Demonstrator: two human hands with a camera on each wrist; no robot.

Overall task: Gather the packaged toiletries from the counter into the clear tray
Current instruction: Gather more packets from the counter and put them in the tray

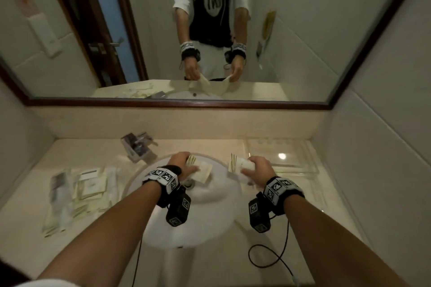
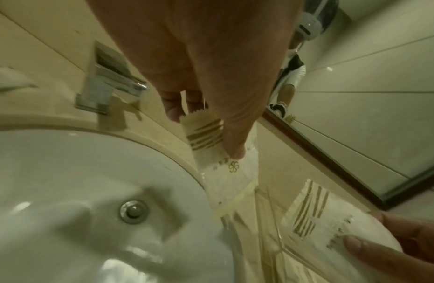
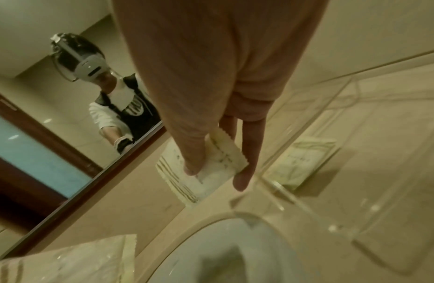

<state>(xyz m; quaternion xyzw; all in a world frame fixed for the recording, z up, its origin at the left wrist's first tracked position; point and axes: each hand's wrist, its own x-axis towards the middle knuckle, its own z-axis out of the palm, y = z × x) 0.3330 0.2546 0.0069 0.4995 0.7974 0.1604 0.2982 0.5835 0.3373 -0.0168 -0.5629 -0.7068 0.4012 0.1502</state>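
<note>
Head view, beige counter [image 1: 93, 149], white sink [image 1: 210, 198], mirror [image 1: 291, 30].

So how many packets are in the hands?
2: one packet in the left hand, one packet in the right hand.

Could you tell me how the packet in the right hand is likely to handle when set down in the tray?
The packet looks thin and flat, pinched by the right hand, so probably light and slightly floppy. Flat, it should not roll in the clear tray.
</note>
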